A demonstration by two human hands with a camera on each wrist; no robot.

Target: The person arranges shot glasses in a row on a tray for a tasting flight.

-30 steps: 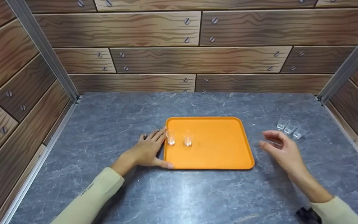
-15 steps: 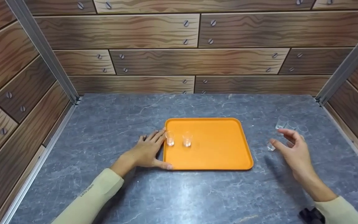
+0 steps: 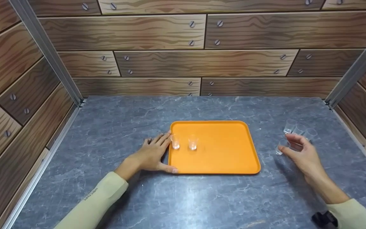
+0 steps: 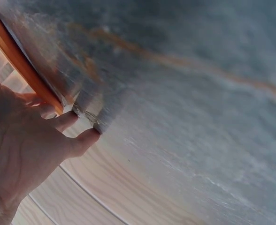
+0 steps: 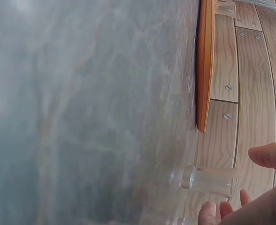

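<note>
Wood-look panelled walls (image 3: 157, 31) on three sides, metal corner posts, grey marbled counter (image 3: 122, 121) in between. Orange tray (image 3: 221, 159) lying flat near the middle of the counter, long sides running left to right. Two small clear glasses (image 3: 184, 142) standing upright on the tray's left part, side by side, near but apart, close to the left rim.

Left hand (image 3: 152, 154) resting flat on the counter against the tray's left edge, fingers straight along the rim, thumb tucked at the near left corner; nothing grasped, likely just steadying the tray against sliding. Same seen from the left wrist view: fingertips (image 4: 84, 140) beside the orange rim (image 4: 20, 61).

Right hand (image 3: 300, 152) hovering right of the tray, thumb and fingers curved round one small glass (image 3: 281, 148) that stands on the counter; grip not closed as far as can be told, a gap showing between glass (image 5: 210, 180) and fingertips (image 5: 269, 157) in the right wrist view. Three more glasses (image 3: 299, 128) in a tight row just beyond that hand, near the right wall.

Plenty of bare tray floor right of the two glasses. Counter between loose glass and tray rim unobstructed; low raised rim to clear. Little room behind the row toward the right post.
</note>
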